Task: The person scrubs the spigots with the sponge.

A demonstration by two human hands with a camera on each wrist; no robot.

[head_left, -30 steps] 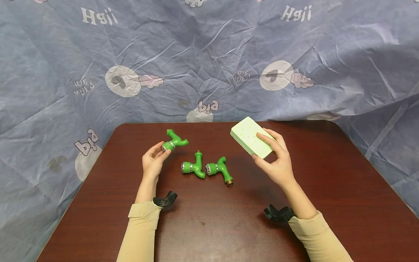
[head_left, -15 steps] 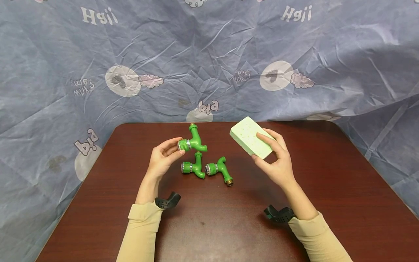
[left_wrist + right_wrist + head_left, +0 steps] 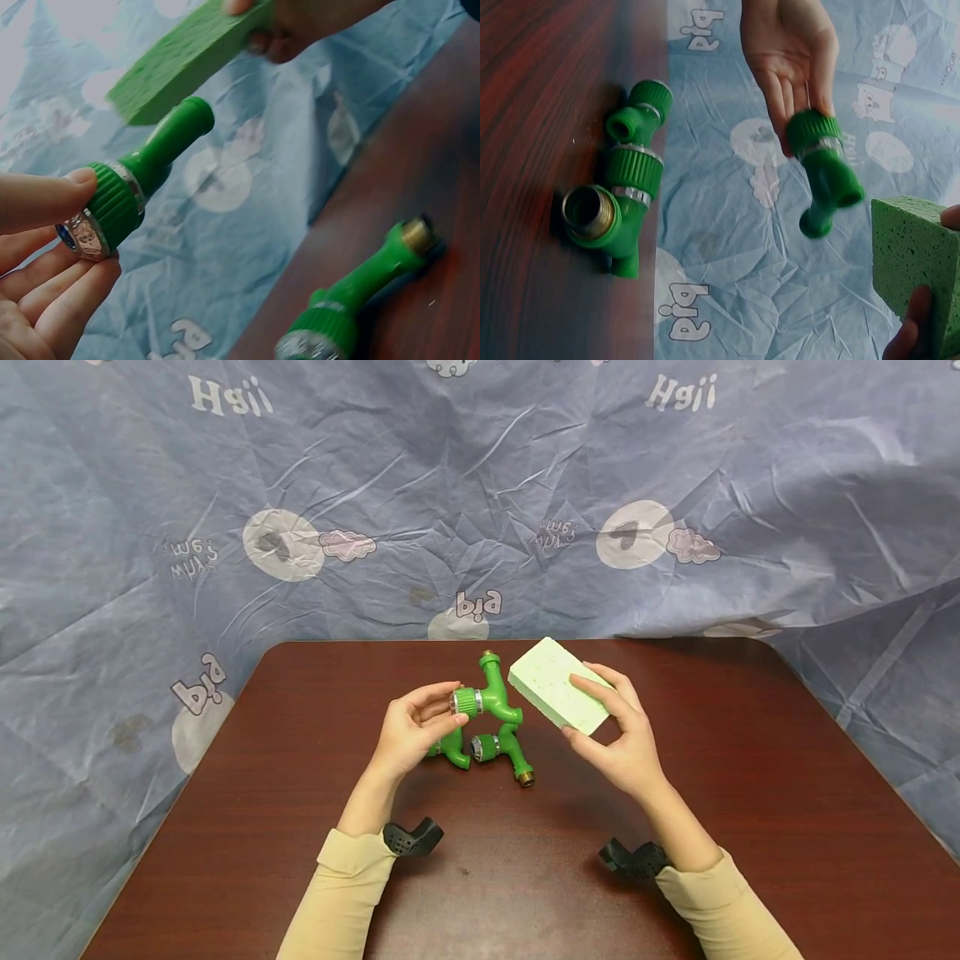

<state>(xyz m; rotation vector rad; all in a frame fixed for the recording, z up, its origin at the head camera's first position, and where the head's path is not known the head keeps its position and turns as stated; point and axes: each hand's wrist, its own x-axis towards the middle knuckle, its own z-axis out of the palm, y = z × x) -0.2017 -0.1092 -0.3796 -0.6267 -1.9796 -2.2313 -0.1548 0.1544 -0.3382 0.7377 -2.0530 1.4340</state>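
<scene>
The left hand (image 3: 415, 737) pinches the ribbed knob end of a green plastic faucet (image 3: 486, 695) between thumb and fingertips (image 3: 71, 189); the other fingers lie loosely curved under the silver ring of the knob. This held faucet is lifted off the table, its brass-tipped threaded end pointing toward the far side and its spout turned to the right, just beside the sponge. The right hand (image 3: 617, 742) grips a pale green rectangular sponge (image 3: 550, 683), thumb on the near long edge and fingers laid across the top face, holding it raised and tilted with its left corner close to the faucet; whether sponge and faucet touch cannot be told.

Three green faucets show in all: the one in the left hand and two lying on the table beneath it. Of the two, the left faucet (image 3: 451, 747) is partly hidden behind the left hand's fingers, and the right faucet (image 3: 507, 749) lies with its silver-ringed knob to the left and its brass thread pointing toward the near side. The two rest just beside each other. There is one sponge.

Both forearms wear beige sleeves (image 3: 349, 880), and a black wrist mount (image 3: 408, 838) sits at each wrist. The dark red-brown wooden table (image 3: 750, 827) carries everything. Behind and around it hangs a crumpled blue-grey cloth (image 3: 465, 502) printed with cartoon pigs, clouds and lettering.
</scene>
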